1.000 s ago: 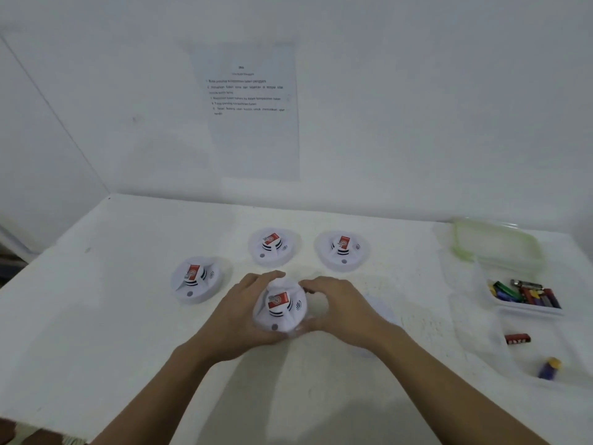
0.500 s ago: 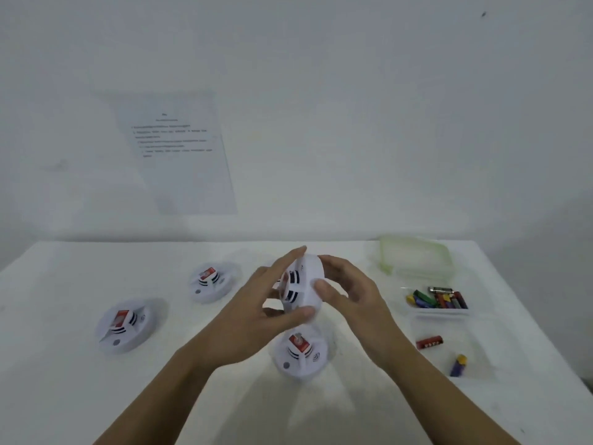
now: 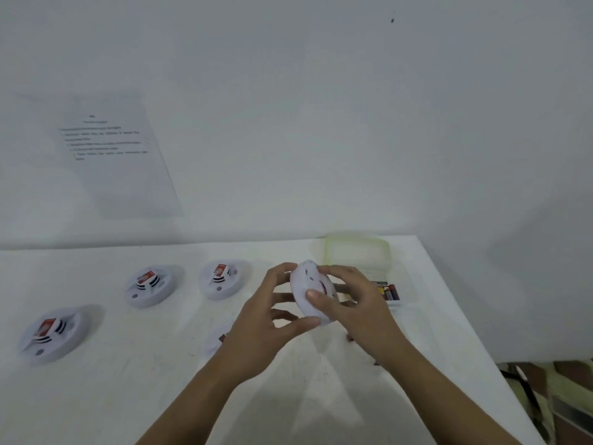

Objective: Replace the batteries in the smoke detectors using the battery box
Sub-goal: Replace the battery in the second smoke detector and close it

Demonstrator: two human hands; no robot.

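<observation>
both hands clamped on lifted smoke detector (image 3: 309,292): left hand (image 3: 266,322) and right hand (image 3: 356,303) gripped opposite rims, tilted on edge, likely to twist cover off.

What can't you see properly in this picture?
All in the head view:
1. paper on the wall: print too small and blurred to read.
2. battery box: mostly hidden by the right hand, so the batteries cannot be counted.
3. half-hidden detector on the table: mostly behind the left hand.
4. held smoke detector: blurred, partly covered by fingers; whether it holds a battery cannot be told.
</observation>
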